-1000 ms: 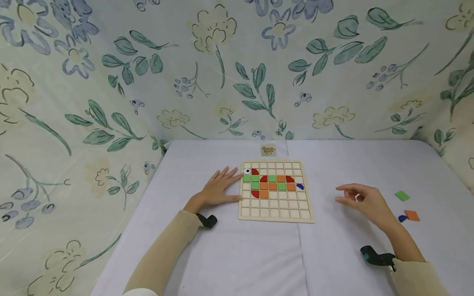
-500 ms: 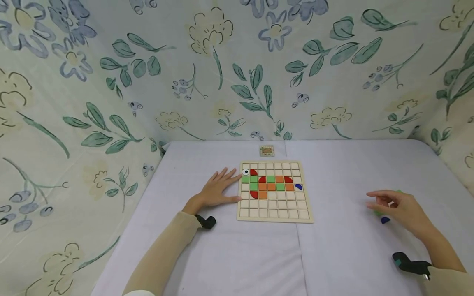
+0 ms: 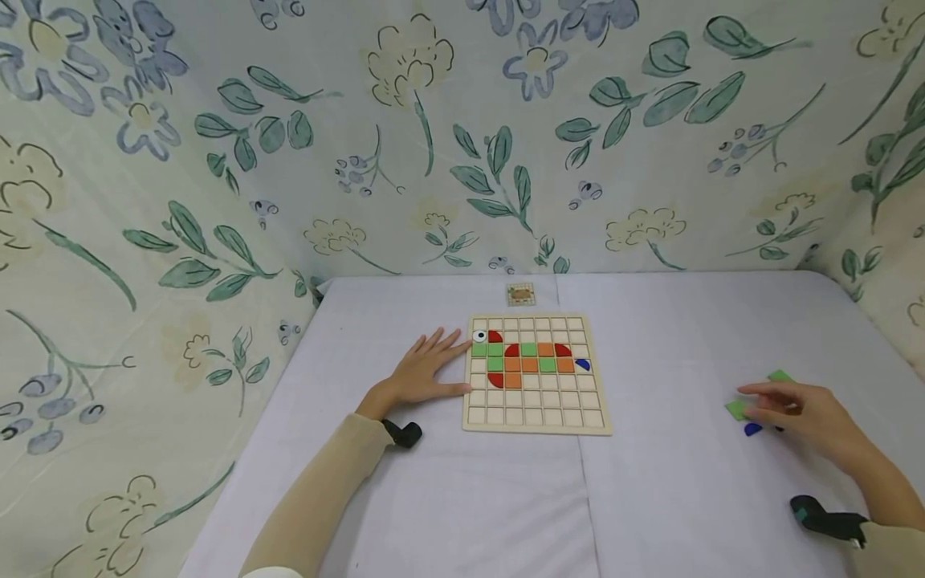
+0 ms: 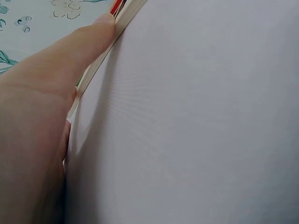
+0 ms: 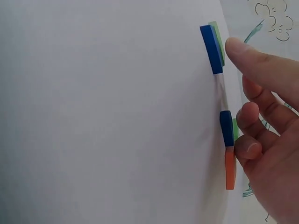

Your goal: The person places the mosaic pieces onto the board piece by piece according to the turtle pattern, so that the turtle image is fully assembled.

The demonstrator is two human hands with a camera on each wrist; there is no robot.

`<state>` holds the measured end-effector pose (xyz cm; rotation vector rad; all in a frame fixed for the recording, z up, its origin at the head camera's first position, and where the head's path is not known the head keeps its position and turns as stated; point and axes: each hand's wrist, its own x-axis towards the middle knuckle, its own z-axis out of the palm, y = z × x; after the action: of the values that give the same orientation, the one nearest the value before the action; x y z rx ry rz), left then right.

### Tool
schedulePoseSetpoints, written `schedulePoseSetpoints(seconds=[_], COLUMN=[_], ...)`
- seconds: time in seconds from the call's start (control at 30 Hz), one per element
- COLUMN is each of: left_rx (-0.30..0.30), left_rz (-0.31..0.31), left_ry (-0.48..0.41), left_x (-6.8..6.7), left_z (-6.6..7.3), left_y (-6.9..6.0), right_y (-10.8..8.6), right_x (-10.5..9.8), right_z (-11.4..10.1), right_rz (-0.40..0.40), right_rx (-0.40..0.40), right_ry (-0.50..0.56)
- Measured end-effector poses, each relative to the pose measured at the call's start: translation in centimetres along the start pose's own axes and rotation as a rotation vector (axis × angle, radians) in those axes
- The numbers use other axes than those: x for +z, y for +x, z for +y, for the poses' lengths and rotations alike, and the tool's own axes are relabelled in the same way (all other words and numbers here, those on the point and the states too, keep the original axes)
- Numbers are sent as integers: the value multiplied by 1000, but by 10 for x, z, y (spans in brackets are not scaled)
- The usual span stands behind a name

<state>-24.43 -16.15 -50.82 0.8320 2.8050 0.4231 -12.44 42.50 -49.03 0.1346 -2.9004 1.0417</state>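
Note:
My left hand [image 3: 422, 373] rests with spread fingers against the left edge of a wooden grid board [image 3: 535, 431]. Red, green and orange tiles, a white eye tile [image 3: 480, 336] and a blue quarter-round tile [image 3: 582, 365] lie in its cells. In the left wrist view the thumb [image 4: 100, 35] touches the board's rim. Far right, my right hand [image 3: 817, 413] hovers over loose tiles, fingers loosely bent and holding nothing visible. Around it lie a green tile [image 3: 735, 410], another green tile [image 3: 780, 376] and a blue tile [image 3: 752, 429]. The right wrist view adds an orange tile [image 5: 230, 170] and a second blue tile [image 5: 226, 128].
Behind the board lies a small patterned card [image 3: 521, 295]. White cloth [image 3: 650, 482] covers the table, and a floral curtain [image 3: 433, 160] hangs along its back and left. Black wrist cameras [image 3: 827, 518] sit at both wrists.
My right hand has moved right, from beside the board to over the loose tiles. My left hand has stayed at the board's edge. The view has shifted slightly.

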Motion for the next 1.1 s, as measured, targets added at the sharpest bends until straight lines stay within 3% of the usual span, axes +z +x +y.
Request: schedulePoseSetpoints(seconds=[0.6,1.1], left_rx=[-2,-11], left_rz=[23,3], left_ry=[-5,14], left_x=[1,3], left_z=[-2,-2], left_y=[1,1], right_y=[2,4], right_x=[-3,0], right_z=[8,6], right_rz=[-96,-109], right_rx=[-55,-95], right_ry=[-9,-24])
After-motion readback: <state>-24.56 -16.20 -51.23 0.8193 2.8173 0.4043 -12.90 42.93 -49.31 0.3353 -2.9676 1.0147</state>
